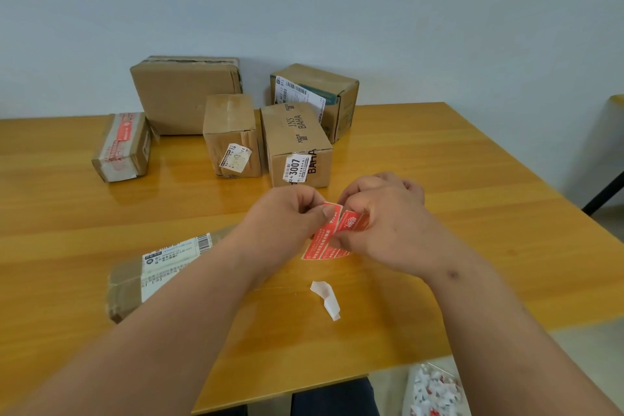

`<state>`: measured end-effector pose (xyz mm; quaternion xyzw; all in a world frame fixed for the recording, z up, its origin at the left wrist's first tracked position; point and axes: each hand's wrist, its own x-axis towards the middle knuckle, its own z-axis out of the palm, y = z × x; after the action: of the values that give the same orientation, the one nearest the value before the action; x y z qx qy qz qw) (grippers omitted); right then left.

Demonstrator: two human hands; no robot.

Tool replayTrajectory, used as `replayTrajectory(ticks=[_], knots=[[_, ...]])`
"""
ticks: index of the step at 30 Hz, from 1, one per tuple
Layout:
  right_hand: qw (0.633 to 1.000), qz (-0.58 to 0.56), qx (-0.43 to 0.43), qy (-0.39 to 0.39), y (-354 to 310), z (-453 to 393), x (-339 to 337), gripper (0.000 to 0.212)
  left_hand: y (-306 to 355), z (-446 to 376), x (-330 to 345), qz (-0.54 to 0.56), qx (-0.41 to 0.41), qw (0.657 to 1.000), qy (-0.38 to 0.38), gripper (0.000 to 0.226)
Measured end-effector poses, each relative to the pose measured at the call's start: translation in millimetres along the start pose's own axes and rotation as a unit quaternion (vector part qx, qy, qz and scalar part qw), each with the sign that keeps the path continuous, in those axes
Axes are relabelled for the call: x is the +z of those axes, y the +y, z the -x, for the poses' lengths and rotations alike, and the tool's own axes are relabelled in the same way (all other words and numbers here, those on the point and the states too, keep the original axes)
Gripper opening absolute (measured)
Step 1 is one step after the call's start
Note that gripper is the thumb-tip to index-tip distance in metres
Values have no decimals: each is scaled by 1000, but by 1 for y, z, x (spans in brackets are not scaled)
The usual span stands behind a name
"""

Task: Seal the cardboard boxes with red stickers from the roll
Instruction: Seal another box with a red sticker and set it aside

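Red sticker (326,235) being pinched by both hands: left hand (287,216) and right hand (381,213) fingers curling tight, mid-table (472,179).

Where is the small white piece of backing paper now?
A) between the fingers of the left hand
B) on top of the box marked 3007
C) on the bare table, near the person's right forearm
C: the white backing paper lies alone on the table, below both hands.

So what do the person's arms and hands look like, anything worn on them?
Both forearms are bare, with no sleeves in view. The left hand and right hand wear no gloves, and no rings, watch or wristband show. The right wrist has a small dark mark.
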<state>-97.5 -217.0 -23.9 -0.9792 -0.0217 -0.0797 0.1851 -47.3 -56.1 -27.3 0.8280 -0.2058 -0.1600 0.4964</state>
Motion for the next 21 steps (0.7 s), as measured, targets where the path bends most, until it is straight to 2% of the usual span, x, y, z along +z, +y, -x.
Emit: replayTrajectory(ticks=[5,7,11,17,21], knots=[[1000,2,2,-4,-2,-2,0,33,4,5,-5,-13,23,999,-34,14],[1000,-8,-1,-4,-2,0,0,24,2,5,-6,-37,17,999,-31,10],[1000,-17,-10,3,-3,1,0,12,-2,2,-4,-47,14,999,-11,15],[998,-28,-27,41,-2,3,1,23,-2,-2,-3,-29,-4,999,12,22],[999,-20,-22,41,-1,2,0,19,0,3,-7,-22,-10,1000,-15,24]])
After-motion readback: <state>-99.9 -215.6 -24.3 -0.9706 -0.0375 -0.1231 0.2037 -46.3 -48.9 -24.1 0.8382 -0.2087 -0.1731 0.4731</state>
